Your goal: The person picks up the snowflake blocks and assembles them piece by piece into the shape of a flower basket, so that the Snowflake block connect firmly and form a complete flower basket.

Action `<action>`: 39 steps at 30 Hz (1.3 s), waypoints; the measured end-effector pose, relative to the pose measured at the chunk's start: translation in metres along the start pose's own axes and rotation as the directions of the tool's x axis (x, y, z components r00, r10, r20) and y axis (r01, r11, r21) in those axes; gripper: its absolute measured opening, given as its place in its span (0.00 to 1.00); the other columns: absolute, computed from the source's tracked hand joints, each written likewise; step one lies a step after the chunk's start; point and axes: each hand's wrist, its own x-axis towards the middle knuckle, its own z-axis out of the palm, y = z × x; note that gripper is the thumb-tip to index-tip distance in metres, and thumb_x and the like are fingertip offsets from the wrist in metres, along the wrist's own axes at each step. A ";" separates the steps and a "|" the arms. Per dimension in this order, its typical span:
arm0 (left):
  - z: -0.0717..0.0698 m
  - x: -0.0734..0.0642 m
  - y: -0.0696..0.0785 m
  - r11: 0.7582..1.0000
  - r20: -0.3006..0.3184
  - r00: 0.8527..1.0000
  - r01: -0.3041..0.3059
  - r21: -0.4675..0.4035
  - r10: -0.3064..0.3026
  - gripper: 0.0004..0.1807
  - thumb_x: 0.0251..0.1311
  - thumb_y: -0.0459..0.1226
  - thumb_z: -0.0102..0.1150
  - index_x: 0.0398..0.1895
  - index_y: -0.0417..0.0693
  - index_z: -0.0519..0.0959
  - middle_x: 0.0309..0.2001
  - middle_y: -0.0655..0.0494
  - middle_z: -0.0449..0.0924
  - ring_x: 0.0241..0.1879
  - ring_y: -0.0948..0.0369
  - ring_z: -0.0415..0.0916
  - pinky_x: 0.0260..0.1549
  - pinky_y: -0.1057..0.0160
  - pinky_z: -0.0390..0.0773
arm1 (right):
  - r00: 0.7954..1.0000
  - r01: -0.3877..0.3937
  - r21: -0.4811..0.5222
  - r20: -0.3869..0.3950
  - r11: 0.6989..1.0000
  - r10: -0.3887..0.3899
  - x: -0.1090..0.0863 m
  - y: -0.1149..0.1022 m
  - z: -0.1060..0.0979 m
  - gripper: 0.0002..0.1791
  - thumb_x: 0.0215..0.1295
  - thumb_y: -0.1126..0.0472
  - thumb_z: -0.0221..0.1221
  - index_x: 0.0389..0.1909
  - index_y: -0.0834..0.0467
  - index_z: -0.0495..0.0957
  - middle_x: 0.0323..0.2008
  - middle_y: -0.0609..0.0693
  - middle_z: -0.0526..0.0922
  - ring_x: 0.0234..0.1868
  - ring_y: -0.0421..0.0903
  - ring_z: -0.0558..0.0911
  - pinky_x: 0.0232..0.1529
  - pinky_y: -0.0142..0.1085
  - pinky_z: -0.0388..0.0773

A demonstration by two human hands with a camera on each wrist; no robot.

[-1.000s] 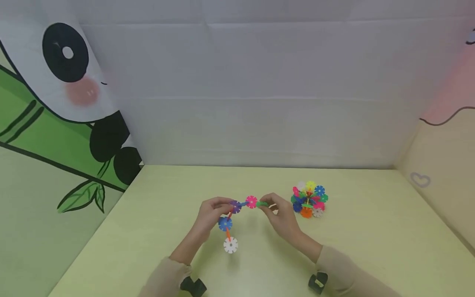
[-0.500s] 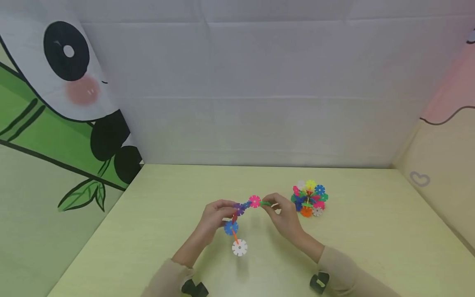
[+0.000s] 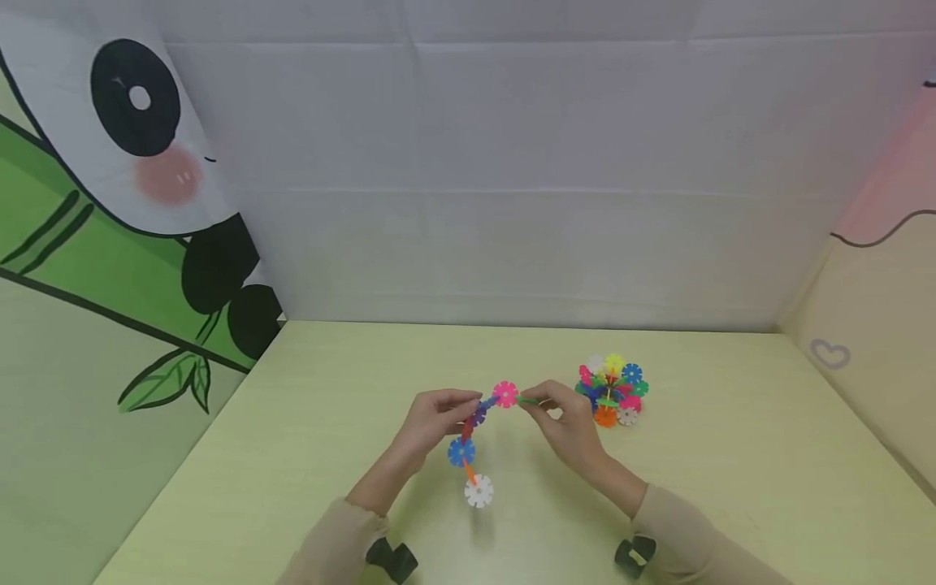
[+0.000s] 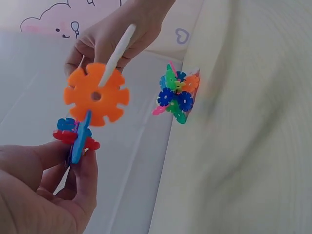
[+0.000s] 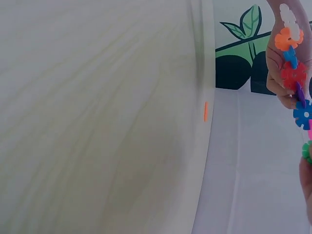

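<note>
A bent chain of notched plastic snowflake discs hangs between my hands above the table. My left hand (image 3: 439,418) pinches it at the purple disc (image 3: 478,415); beside those fingers is a red disc (image 4: 63,136). Below hang a blue disc (image 3: 461,452), an orange disc (image 4: 96,95) and, lowest, a white disc (image 3: 478,491). A second blue disc (image 5: 303,115) links the purple one to the pink disc (image 3: 505,395). At the other end, my right hand (image 3: 570,426) pinches the green disc (image 5: 306,152) between thumb and fingertips, which partly hide it.
A ball-like cluster of multicoloured snowflake discs (image 3: 611,392) sits on the pale yellow table (image 3: 329,366), beyond my right hand. A white backdrop (image 3: 468,244) closes off the far edge. A printed panel (image 3: 168,309) stands at the left, another at the right (image 3: 877,341).
Both hands have drifted slightly right with the chain, the left one more, so they are closer together. The hanging end with the white disc has swung right. Both grips stay the same.
</note>
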 end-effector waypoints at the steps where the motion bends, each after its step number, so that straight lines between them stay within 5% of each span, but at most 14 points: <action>1: 0.000 0.001 0.000 1.000 0.020 1.000 0.000 0.006 0.000 0.17 0.60 0.37 0.55 0.48 0.35 0.76 0.38 0.47 0.81 0.34 0.56 0.80 0.39 0.59 0.79 | 1.000 0.002 -0.004 0.011 1.000 -0.002 0.000 0.000 0.000 0.12 0.39 0.85 0.62 0.25 0.68 0.76 0.23 0.59 0.81 0.23 0.51 0.80 0.24 0.35 0.79; 6: 0.004 0.004 -0.001 1.000 0.072 0.997 -0.017 0.012 0.016 0.15 0.59 0.34 0.55 0.48 0.36 0.78 0.36 0.48 0.81 0.28 0.64 0.77 0.36 0.62 0.80 | 0.999 0.019 0.001 0.047 1.000 -0.019 -0.002 0.001 -0.001 0.12 0.39 0.85 0.62 0.25 0.68 0.76 0.24 0.59 0.81 0.25 0.51 0.81 0.25 0.35 0.80; 14: 0.015 0.005 0.006 0.998 0.000 0.998 -0.060 -0.020 0.060 0.14 0.55 0.37 0.60 0.45 0.41 0.80 0.28 0.54 0.79 0.18 0.65 0.68 0.21 0.71 0.72 | 0.998 0.056 0.047 0.038 0.997 -0.058 -0.002 0.001 -0.004 0.13 0.38 0.86 0.61 0.24 0.68 0.77 0.22 0.59 0.81 0.23 0.51 0.80 0.27 0.31 0.79; 18: 0.022 0.003 0.008 0.998 -0.052 0.997 -0.051 -0.038 0.049 0.13 0.55 0.37 0.60 0.42 0.40 0.81 0.30 0.53 0.81 0.17 0.66 0.67 0.19 0.71 0.71 | 0.998 0.061 0.057 0.018 0.997 -0.062 -0.003 0.003 -0.005 0.13 0.37 0.86 0.62 0.23 0.68 0.78 0.21 0.60 0.81 0.22 0.51 0.80 0.28 0.27 0.78; 27: 0.028 -0.002 0.016 0.998 -0.087 0.996 -0.008 -0.064 0.002 0.12 0.56 0.34 0.59 0.41 0.35 0.80 0.16 0.59 0.73 0.11 0.67 0.63 0.13 0.72 0.67 | 0.999 0.040 0.051 0.009 0.998 -0.040 -0.017 0.030 0.001 0.10 0.40 0.79 0.65 0.24 0.64 0.81 0.23 0.55 0.83 0.24 0.45 0.82 0.30 0.25 0.78; 39: 0.033 -0.006 0.012 0.999 -0.131 0.990 -0.047 -0.011 0.046 0.11 0.54 0.34 0.61 0.38 0.37 0.82 0.22 0.52 0.78 0.10 0.67 0.62 0.11 0.72 0.65 | 0.989 0.133 -0.034 0.068 0.990 -0.131 -0.018 0.032 0.000 0.11 0.40 0.79 0.65 0.24 0.61 0.82 0.22 0.50 0.83 0.24 0.42 0.82 0.29 0.26 0.78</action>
